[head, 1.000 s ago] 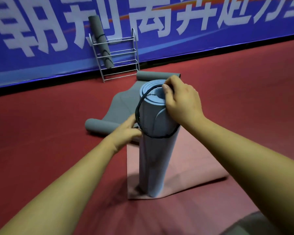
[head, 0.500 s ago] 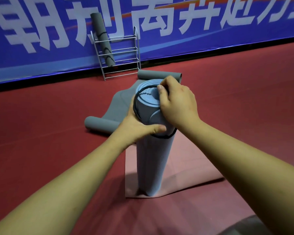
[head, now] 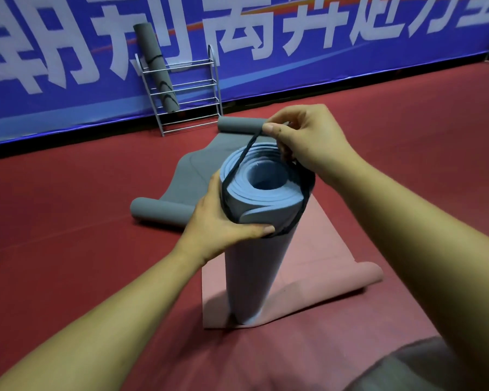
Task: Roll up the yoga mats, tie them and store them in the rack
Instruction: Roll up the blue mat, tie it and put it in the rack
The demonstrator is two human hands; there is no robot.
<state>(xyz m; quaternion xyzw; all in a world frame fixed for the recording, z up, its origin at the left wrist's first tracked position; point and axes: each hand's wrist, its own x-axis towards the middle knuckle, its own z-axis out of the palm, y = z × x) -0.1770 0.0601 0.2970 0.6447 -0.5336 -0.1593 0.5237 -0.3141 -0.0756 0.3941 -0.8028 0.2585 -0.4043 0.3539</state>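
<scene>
- Beyond the hands, a wide grey foam mat lies half unrolled; farther off, a silver wire rack holds one tied grey roll — likely where this one goes.
- Beneath the grip, a flat pink mat carries a sky-blue rolled foam mat stood on end, its top open to a loop.
- The left hand wraps the roll just under its rim, to hold the coils tight.
- The right hand pinches a thin black band raised above the far rim — its near side seems caught under the left thumb, partly hidden.
</scene>
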